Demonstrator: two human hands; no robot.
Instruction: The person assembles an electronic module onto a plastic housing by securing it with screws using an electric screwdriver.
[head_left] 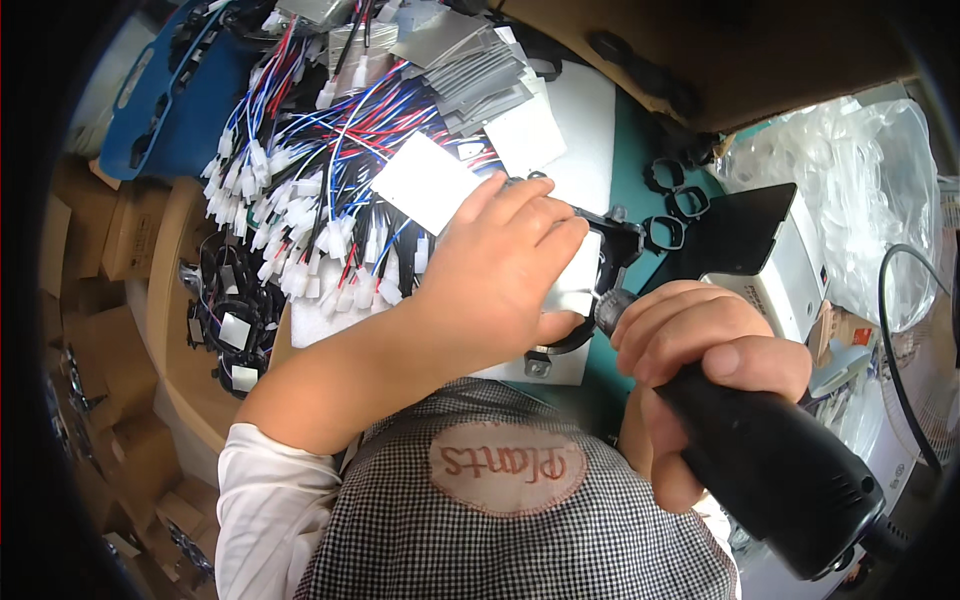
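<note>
My right hand [705,345] grips a black corded electric screwdriver [775,470]. Its ridged nose and thin bit point left, at a white plate [578,275] set in a black plastic housing [625,240]. Across that housing lies my left hand [500,265], fingers bent over the far side and thumb on the near side, holding it down. Part of the housing is covered by this hand. Beside my left fingers, a loose white square plate [428,183] rests on a heap of wire harnesses [330,160] with red, blue and black leads and white connectors.
Thin grey metal sheets [475,75] are piled at the back. Black rings [665,232] lie on the green mat, near a white box with a black panel [785,250] and a clear plastic bag [850,190]. Cardboard boxes [120,360] and a blue crate [185,90] stand at left.
</note>
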